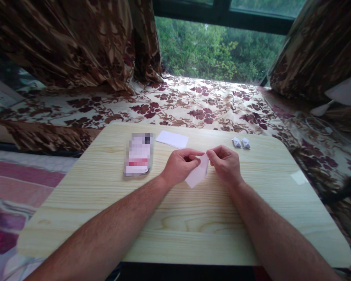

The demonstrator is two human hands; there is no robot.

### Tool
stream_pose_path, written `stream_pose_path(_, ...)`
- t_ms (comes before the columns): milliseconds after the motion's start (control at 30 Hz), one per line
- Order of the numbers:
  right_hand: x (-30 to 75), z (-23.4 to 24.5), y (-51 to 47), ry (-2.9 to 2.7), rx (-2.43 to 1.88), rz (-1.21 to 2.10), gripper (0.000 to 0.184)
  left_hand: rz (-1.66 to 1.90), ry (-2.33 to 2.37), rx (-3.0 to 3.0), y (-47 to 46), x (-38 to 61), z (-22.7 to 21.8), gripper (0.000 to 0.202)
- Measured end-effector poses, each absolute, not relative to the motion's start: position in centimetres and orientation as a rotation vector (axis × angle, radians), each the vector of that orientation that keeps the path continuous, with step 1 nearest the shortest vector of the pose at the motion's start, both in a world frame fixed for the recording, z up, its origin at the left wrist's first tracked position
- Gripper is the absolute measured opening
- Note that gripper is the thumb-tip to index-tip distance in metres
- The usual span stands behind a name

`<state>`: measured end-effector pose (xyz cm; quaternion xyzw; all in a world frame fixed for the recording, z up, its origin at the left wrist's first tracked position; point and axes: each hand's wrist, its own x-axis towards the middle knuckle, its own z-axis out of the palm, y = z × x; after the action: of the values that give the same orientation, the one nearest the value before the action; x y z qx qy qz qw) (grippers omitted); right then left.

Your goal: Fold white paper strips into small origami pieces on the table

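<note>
Both my hands meet over the middle of a light wooden table [193,218]. My left hand [179,166] and my right hand [226,164] are closed in pinches on the top edge of a small white folded paper [197,175] that hangs down between them to the tabletop. A flat white paper slip [172,139] lies just beyond my left hand. Two small folded white paper pieces [241,143] sit side by side beyond my right hand.
A flat packet with a blurred label [139,155] lies left of my hands. A small pale patch [299,177] marks the table's right side. A floral cloth [193,103] covers the ledge behind, with patterned curtains [76,43] and a window beyond.
</note>
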<state>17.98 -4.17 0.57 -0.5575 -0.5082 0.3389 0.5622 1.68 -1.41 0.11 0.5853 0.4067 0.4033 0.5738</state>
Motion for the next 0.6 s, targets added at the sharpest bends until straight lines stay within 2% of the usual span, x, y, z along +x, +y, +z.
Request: stream_pose_path(600, 17.55, 0.67, -4.51, -1.227, -1.307, 0.772, 0.019, 0.971, 0.937, 1.396, -1.44, 1.47, 0.0, 0.033)
